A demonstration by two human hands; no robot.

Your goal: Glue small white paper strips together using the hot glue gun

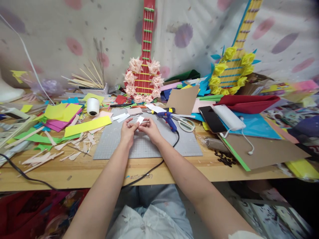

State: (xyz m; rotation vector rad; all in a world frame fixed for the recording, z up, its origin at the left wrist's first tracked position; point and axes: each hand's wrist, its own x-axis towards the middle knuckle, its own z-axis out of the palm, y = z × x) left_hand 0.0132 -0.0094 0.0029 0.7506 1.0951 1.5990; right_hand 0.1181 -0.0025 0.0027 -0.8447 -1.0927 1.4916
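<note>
Both hands meet over the grey cutting mat (147,149). Between the fingers of my left hand (129,130) is a small white paper piece (140,119), pinched near its lower edge. My right hand (151,129) has its fingers curled and pressed together at the same piece, and its fingertips touch the paper. White paper strips (122,117) lie on the mat just beyond my left hand. To the right of my right hand rest a blue hot glue gun (167,120) and pale-handled scissors (186,125).
Coloured paper scraps (59,114) and a white thread spool (93,106) crowd the left. At the back lean a red paper guitar (144,78) and a yellow paper guitar (230,73). A phone (211,119), a white power bank (229,117) and cardboard (264,151) lie right. The glue gun's cord crosses the mat.
</note>
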